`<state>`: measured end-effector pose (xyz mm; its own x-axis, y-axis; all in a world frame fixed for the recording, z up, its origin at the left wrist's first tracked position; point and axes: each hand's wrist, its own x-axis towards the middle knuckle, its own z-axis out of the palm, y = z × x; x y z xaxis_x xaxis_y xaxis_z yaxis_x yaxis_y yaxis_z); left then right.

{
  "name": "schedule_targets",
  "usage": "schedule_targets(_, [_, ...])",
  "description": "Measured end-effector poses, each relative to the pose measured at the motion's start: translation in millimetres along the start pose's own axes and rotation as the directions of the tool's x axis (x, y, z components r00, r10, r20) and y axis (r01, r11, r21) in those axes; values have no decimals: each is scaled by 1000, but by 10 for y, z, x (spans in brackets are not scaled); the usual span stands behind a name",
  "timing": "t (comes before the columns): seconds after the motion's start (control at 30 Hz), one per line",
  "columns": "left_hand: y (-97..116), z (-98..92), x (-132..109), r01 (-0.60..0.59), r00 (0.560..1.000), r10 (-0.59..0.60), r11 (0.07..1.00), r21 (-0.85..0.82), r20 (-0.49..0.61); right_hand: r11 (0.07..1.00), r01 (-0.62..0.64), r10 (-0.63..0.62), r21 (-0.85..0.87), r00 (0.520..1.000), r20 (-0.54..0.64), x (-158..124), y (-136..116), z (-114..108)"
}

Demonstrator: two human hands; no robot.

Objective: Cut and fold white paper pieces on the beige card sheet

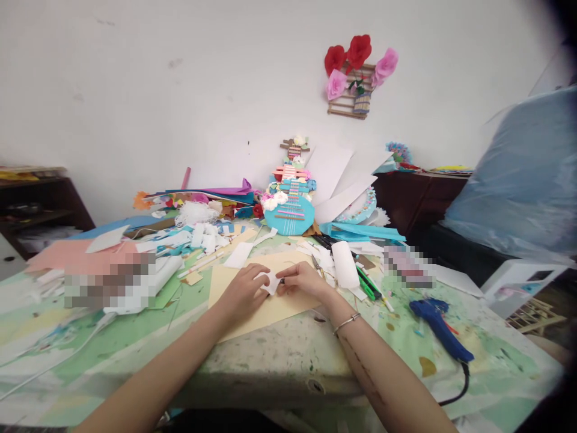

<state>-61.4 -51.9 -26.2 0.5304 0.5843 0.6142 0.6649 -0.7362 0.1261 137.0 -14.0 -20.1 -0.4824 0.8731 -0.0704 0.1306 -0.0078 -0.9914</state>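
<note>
A small piece of white paper is pinched between my two hands, over a cream paper sheet on the table. My left hand is closed on the paper's left side, fingers curled. From the right, my right hand grips the other side with its fingertips. A small dark spot shows at those fingertips; what it is I cannot make out. Just behind my hands, a white paper strip lies partly on the sheet. Scissors rest beyond my right hand, beside a white paper roll.
A blue glue gun with a black cord lies at the right. Green markers are beside the roll. At the back stands a blue lute-shaped craft. Paper scraps and a white cable occupy the left.
</note>
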Motion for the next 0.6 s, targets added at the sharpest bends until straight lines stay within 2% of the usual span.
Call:
schedule_targets(0.1, [7, 6, -3, -16, 1000, 16, 1000, 0, 6, 997, 12, -13, 76, 1000, 11, -16, -26, 12])
schedule_targets(0.17, [-8, 12, -5, -14, 1000, 14, 1000, -1, -6, 999, 3, -3, 48, 1000, 0, -24, -35, 7])
schedule_targets(0.27, [-58, 27, 1, -10, 1000, 10, 1000, -14, -28, 999, 1, -2, -45, 1000, -16, -14, -18, -10])
schedule_targets(0.4, [-115, 38, 14, 7, 1000, -8, 998, -62, -15, 977, 65, -70, -201, 997, -17, 25, 34, -52])
schedule_targets(0.6, [-108, 43, 2, 73, 997, -68, 991, -109, 44, 858, 196, -187, -474, 980, 66, 12, 41, -138])
